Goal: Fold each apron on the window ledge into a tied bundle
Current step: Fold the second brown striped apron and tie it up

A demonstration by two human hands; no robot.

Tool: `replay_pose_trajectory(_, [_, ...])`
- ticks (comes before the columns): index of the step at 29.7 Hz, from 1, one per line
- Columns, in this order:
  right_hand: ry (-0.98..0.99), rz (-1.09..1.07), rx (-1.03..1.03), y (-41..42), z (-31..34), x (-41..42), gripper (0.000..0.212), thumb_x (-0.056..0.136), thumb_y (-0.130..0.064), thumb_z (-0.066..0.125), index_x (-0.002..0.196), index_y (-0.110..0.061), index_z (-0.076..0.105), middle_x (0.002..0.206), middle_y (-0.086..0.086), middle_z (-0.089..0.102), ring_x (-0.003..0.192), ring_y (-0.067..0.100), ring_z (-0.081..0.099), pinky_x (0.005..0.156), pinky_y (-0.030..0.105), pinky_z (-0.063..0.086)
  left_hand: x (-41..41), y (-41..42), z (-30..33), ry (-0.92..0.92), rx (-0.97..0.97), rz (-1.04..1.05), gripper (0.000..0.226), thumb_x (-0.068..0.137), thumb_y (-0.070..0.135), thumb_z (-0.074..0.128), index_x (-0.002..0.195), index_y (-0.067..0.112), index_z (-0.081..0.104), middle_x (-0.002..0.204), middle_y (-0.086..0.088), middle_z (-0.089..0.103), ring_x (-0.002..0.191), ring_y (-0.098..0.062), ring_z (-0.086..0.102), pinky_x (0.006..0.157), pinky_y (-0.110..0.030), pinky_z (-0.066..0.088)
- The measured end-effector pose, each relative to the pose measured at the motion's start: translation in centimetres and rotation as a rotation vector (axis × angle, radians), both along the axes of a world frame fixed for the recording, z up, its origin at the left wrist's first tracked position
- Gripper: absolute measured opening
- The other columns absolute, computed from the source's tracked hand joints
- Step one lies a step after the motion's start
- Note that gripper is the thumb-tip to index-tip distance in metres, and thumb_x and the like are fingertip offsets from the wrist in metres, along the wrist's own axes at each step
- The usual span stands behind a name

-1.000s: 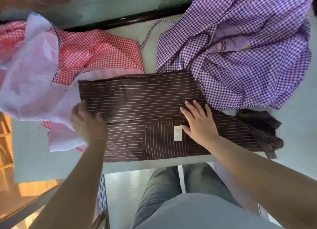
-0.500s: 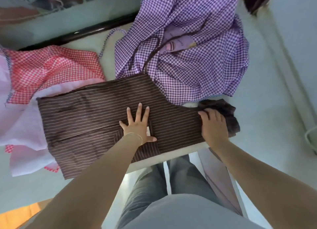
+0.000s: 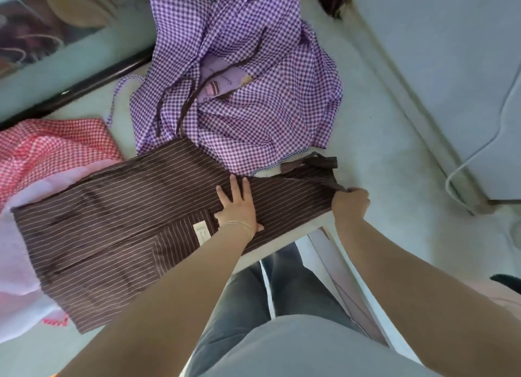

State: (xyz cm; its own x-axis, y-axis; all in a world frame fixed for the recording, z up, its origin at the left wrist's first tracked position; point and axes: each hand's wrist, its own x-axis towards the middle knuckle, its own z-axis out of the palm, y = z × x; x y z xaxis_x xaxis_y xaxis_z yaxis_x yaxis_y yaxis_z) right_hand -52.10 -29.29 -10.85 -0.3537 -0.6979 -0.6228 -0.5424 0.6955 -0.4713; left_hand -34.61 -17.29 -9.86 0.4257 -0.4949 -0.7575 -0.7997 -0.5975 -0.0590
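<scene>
The left hand (image 3: 238, 210) is pressing flat, fingers (image 3: 233, 186) spreading wide, on the middle of the brown striped apron (image 3: 118, 221). The right hand (image 3: 351, 203) is closing its fingers on the apron's right end, where the brown straps (image 3: 315, 165) are bunching. The apron is lying folded lengthwise along the window ledge (image 3: 394, 162), its far edge tucking under the purple checked apron (image 3: 239, 94), its left end overlapping the red checked apron (image 3: 53, 148).
</scene>
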Motion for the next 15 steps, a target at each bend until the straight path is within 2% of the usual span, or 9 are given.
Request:
replay_pose_trajectory(3, [-0.076, -0.122, 0.024, 1.6, -0.7, -0.2, 0.031, 0.087, -0.008, 0.050, 0.116, -0.003, 0.059, 0.109, 0.016, 0.063, 0.089, 0.031, 0.062, 0.075, 0.035, 0.053, -0.3, -0.2, -0.3, -0.007, 0.029, -0.015, 0.129, 0.074, 0.050, 0.075, 0.146, 0.018, -0.028, 0.152, -0.009, -0.036, 0.143, -0.044, -0.016, 0.103, -0.056, 0.041])
replay_pose_trajectory(6, [-0.251, -0.245, -0.063, 1.8, 0.9, 0.5, 0.026, 0.093, -0.003, 0.039, 0.109, -0.010, 0.059, 0.094, 0.002, 0.061, 0.079, 0.015, 0.057, 0.062, 0.020, 0.045, -0.3, -0.6, -0.2, -0.014, 0.053, -0.022, 0.129, 0.075, 0.050, 0.074, 0.145, 0.018, -0.029, 0.152, -0.009, -0.036, 0.142, -0.044, -0.017, 0.102, -0.054, 0.043])
replay_pose_trajectory(8, [-0.326, -0.156, -0.201, 1.2, 3.2, 1.4, 0.031, 0.092, 0.002, 0.036, 0.108, -0.011, 0.058, 0.089, -0.006, 0.057, 0.082, 0.007, 0.055, 0.064, 0.014, 0.044, -0.4, -0.8, -0.3, -0.016, 0.067, -0.021, 0.129, 0.075, 0.049, 0.074, 0.145, 0.019, -0.030, 0.151, -0.009, -0.038, 0.142, -0.044, -0.017, 0.101, -0.054, 0.043])
replay_pose_trajectory(10, [-0.402, 0.098, -0.322, 0.1, 5.8, 2.2, 0.031, 0.089, 0.005, 0.039, 0.105, -0.010, 0.060, 0.086, -0.008, 0.057, 0.077, 0.000, 0.056, 0.067, 0.015, 0.047, -0.4, -0.9, -0.5, -0.022, 0.081, -0.026, 0.129, 0.075, 0.050, 0.074, 0.144, 0.019, -0.031, 0.151, -0.009, -0.039, 0.142, -0.045, -0.018, 0.101, -0.054, 0.043])
replay_pose_trajectory(11, [-0.429, 0.272, -0.342, -0.8, 7.2, 2.6, 0.025, 0.090, 0.003, 0.043, 0.102, -0.011, 0.061, 0.082, -0.006, 0.058, 0.070, -0.001, 0.056, 0.063, 0.014, 0.047, -0.4, -1.0, -0.5, -0.023, 0.088, -0.029, 0.129, 0.075, 0.050, 0.073, 0.144, 0.018, -0.032, 0.150, -0.009, -0.039, 0.142, -0.045, -0.018, 0.101, -0.054, 0.044])
replay_pose_trajectory(13, [-0.396, 0.653, -0.242, -3.3, 10.2, 3.2, 0.007, 0.094, -0.015, 0.057, 0.091, -0.012, 0.063, 0.075, -0.002, 0.061, 0.063, 0.004, 0.057, 0.056, 0.018, 0.047, -0.4, -1.0, -0.7, -0.024, 0.105, -0.033, 0.128, 0.076, 0.050, 0.072, 0.143, 0.018, -0.032, 0.150, -0.009, -0.039, 0.141, -0.045, -0.019, 0.101, -0.054, 0.044])
replay_pose_trajectory(15, [-0.204, 1.050, -0.049, -6.3, 12.6, 3.5, 0.020, 0.089, -0.031, 0.064, 0.081, -0.013, 0.062, 0.070, 0.001, 0.061, 0.062, 0.011, 0.056, 0.061, 0.024, 0.046, -0.4, -1.1, -0.7, -0.033, 0.126, -0.038, 0.128, 0.077, 0.051, 0.072, 0.142, 0.017, -0.033, 0.150, -0.010, -0.040, 0.141, -0.046, -0.019, 0.101, -0.054, 0.044])
